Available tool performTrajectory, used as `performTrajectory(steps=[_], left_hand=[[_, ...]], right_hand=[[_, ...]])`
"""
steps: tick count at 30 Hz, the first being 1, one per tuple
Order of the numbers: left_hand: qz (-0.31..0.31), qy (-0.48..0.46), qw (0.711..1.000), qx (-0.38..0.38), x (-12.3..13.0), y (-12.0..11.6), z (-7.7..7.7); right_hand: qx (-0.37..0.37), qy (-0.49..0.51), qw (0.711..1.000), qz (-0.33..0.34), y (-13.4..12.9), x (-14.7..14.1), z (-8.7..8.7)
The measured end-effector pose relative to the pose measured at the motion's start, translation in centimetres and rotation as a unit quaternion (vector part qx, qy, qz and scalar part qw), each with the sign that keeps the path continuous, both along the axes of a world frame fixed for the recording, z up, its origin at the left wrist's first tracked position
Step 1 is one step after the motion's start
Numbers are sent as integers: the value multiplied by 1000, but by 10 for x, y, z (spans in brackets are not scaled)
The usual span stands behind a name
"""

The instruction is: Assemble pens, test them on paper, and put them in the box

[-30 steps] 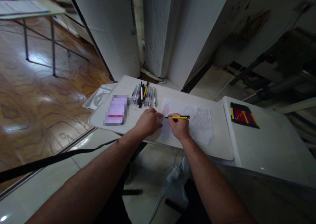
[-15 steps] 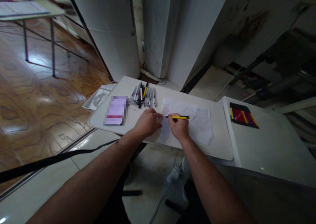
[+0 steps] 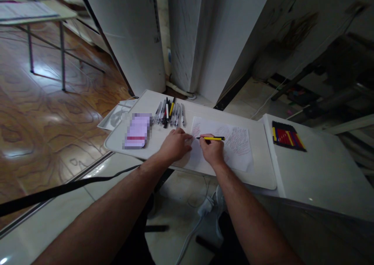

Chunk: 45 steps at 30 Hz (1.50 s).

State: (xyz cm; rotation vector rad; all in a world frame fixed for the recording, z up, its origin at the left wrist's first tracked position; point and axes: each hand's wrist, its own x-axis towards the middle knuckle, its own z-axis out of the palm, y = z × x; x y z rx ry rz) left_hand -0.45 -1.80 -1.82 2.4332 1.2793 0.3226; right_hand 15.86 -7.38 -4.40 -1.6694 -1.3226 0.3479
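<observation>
A white sheet of paper with rows of reddish and dark handwriting lies on the narrow white table. My right hand is closed around a yellow and black pen, its tip pointing left over the sheet's left part. Beside it, my left hand rests at the paper's left edge with its fingers apart and nothing in them. Beyond my left hand lies a group of several pens, mostly clear, with black, white and yellow ones among them.
A phone with a blurred purple screen lies at the table's left end. On the white surface to the right is a row of red, yellow and blue pens. A white power strip and cables are on the floor below.
My right hand and the pen have shifted very slightly to the right. My left hand and the paper look the same.
</observation>
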Motion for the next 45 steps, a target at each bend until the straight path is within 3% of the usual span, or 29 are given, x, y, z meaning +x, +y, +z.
performTrajectory(steps=[10, 17, 21, 25, 30, 35, 40, 45], left_hand=[[-2, -11, 1000, 3, 0, 0, -1], [-6, -10, 1000, 4, -2, 0, -1], [-8, -14, 1000, 11, -5, 1, -2], [23, -40, 999, 6, -4, -2, 4], [77, -152, 982, -79, 7, -14, 18], [47, -237, 946, -217, 21, -27, 20], [36, -250, 938, -236, 27, -34, 18], [73, -271, 920, -275, 32, -36, 19]], right_hand=[[-5, 13, 1000, -15, 1, 0, -2], [23, 108, 994, -16, -2, 9, 7], [29, 65, 997, -2, -10, 21, 18], [33, 53, 998, 29, -15, 33, 15], [48, 101, 994, -11, -15, 38, 21], [92, 121, 987, -46, -19, 39, 45], [114, 128, 984, -47, -23, 39, 52], [127, 144, 981, -25, -26, 37, 53]])
